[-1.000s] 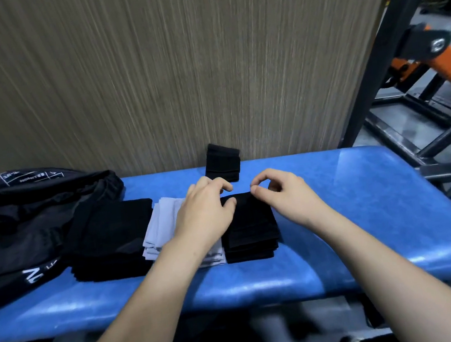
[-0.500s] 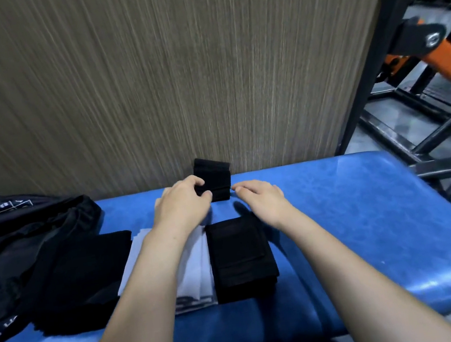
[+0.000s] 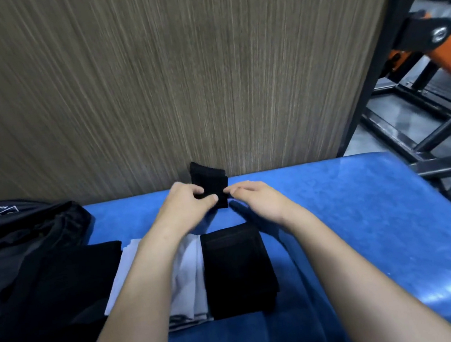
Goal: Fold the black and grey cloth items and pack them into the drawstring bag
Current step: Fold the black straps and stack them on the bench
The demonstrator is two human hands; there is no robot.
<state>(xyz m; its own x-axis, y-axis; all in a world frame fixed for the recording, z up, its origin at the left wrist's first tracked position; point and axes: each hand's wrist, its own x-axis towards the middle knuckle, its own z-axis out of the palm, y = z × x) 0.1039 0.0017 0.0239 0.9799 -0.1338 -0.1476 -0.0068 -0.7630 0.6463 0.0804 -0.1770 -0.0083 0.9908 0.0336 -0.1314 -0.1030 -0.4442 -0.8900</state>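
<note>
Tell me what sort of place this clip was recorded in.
Most likely a gym. The cloths lie on a blue padded bench, a black and orange steel machine frame stands to the right, and a black drawstring bag lies at the left.

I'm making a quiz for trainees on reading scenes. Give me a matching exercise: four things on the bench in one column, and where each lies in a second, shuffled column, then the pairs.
Things:
1. small black folded cloth
2. grey folded cloth
3. drawstring bag
4. larger black folded stack

Places:
A. far left end of the blue bench
B. against the wall panel, between the left hand and right hand
C. just right of the grey cloth
D. partly under the left forearm

Pairs: 1-B, 2-D, 3-A, 4-C
</note>
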